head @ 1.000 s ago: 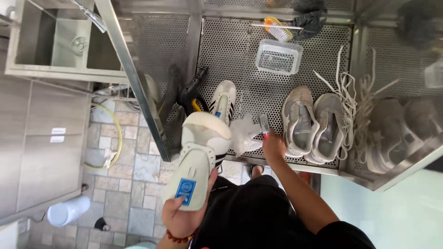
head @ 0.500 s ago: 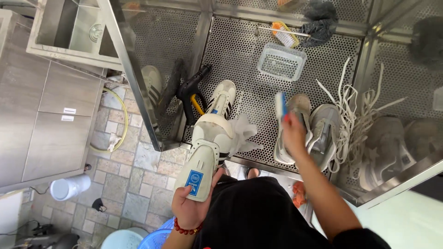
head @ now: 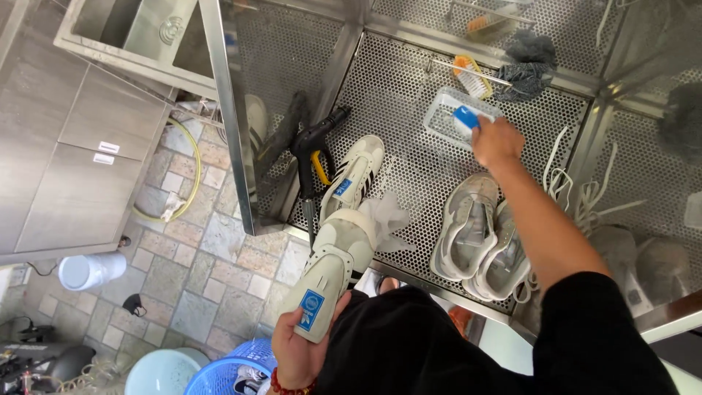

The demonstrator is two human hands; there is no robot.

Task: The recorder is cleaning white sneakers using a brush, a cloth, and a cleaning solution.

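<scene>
My left hand (head: 296, 351) grips a white sneaker (head: 333, 267) by its tongue end, toe pointing away over the edge of a perforated steel bench (head: 398, 95). My right hand (head: 497, 140) reaches far across the bench and holds a blue-and-white brush (head: 465, 119) over a small clear plastic tray (head: 450, 115). The matching sneaker (head: 354, 175) lies on the bench beside a crumpled white paper (head: 387, 219).
A pair of grey-white sneakers (head: 482, 238) with loose laces (head: 578, 186) lies at the right, more shoes beyond. A black spray gun (head: 311, 157), an orange brush (head: 472, 73) and a dark cloth (head: 526, 62) rest on the bench. Below: steel sink, tiled floor, blue basket (head: 230, 369).
My right hand has lifted the blue brush from near the bench's front and carried it away to the clear tray. The sneaker in my left hand has barely moved.
</scene>
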